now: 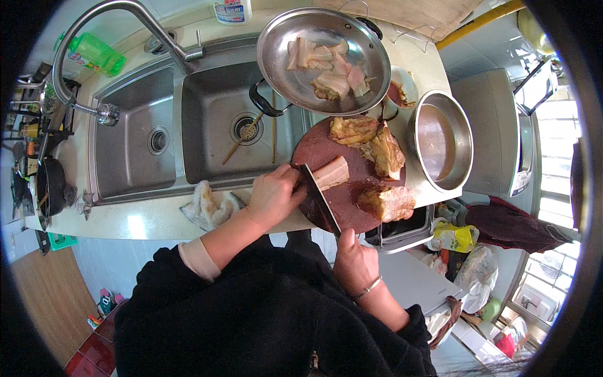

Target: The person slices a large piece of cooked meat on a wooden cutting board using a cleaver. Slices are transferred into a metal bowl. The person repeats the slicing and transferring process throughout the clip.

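My right hand [356,260] grips the handle of a kitchen knife [321,200], whose blade stands across a round reddish-brown cutting board [346,207]. At the far end of the blade is my left hand [279,194], fingers bent; whether it holds something behind the blade is hidden. Right of the blade lies a piece of sliced pork belly [332,173]. Larger browned pork chunks rest on the board: one at the back [353,130], one at the right [388,153] and one near the front edge [387,203]. Behind the board, a steel wok [282,87] holds several pale meat slices [332,85].
A steel bowl of cloudy liquid [438,141] and a small bowl with dark red sauce [400,94] stand right of the board. Chopsticks [243,138] lie in the double sink [207,165] on the left. A cloth [210,205] lies on the counter edge.
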The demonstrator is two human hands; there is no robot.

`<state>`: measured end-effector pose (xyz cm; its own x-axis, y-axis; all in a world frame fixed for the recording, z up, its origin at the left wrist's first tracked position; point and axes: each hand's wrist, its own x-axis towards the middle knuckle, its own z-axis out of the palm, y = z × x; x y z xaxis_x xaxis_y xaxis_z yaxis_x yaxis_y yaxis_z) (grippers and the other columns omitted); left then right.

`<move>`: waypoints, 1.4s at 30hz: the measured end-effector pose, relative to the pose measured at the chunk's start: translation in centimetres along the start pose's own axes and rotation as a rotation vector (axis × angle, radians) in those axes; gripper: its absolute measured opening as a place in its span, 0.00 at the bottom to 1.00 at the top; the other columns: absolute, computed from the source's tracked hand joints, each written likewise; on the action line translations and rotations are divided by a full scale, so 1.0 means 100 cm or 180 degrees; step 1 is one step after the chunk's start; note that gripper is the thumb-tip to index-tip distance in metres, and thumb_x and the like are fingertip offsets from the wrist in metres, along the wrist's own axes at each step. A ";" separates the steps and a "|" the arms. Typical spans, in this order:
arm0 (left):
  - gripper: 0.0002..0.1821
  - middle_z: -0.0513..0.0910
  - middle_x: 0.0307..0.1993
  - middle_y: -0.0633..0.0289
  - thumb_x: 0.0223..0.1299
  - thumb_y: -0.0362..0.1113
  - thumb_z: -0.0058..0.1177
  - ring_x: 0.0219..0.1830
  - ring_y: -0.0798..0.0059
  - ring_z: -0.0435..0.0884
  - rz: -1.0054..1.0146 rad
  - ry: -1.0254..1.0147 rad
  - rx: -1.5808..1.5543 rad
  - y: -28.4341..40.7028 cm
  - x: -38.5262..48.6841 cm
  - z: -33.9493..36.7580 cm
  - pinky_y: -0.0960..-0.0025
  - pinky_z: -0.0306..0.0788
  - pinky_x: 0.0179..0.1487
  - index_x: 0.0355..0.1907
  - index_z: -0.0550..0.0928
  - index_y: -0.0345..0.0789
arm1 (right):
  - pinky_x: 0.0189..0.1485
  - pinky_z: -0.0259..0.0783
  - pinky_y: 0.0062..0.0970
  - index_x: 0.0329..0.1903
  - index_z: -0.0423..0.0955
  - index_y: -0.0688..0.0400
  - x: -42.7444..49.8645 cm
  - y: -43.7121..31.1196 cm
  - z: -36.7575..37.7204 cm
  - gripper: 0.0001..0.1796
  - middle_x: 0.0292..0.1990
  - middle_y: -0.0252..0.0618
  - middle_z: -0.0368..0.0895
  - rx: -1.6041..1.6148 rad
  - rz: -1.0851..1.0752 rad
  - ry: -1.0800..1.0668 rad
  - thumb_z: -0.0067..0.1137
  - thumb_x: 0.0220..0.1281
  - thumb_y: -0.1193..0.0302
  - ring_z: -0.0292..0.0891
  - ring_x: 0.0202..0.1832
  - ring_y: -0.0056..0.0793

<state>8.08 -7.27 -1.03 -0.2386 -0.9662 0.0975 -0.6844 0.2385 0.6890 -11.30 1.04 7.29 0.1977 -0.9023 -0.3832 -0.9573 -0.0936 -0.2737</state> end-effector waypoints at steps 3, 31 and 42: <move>0.11 0.81 0.33 0.56 0.49 0.38 0.63 0.29 0.52 0.83 0.0044 0.0053 0.0065 0.002 -0.001 -0.001 0.55 0.78 0.34 0.33 0.81 0.35 | 0.22 0.75 0.44 0.39 0.61 0.60 -0.003 0.007 0.000 0.10 0.26 0.48 0.78 -0.0162 -0.0282 0.0170 0.52 0.57 0.74 0.80 0.21 0.48; 0.05 0.78 0.33 0.60 0.53 0.37 0.59 0.33 0.57 0.83 0.0359 -0.1063 0.0982 0.025 0.015 -0.014 0.55 0.76 0.36 0.29 0.79 0.40 | 0.20 0.68 0.43 0.41 0.64 0.61 -0.038 0.056 -0.003 0.12 0.16 0.44 0.74 0.0911 -0.0331 0.1384 0.59 0.62 0.74 0.75 0.17 0.48; 0.08 0.77 0.33 0.58 0.54 0.35 0.58 0.32 0.55 0.83 0.0943 -0.1192 0.0837 0.014 0.017 -0.017 0.54 0.77 0.33 0.37 0.79 0.38 | 0.23 0.71 0.42 0.45 0.66 0.67 -0.055 0.067 -0.014 0.14 0.22 0.50 0.78 0.1382 -0.0269 0.1901 0.60 0.58 0.80 0.77 0.21 0.51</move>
<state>7.86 -8.72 1.28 -0.6436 -0.7646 -0.0353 -0.6884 0.5581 0.4633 -19.14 4.79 8.79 0.0002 -0.9862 0.1658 -0.7498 -0.1098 -0.6525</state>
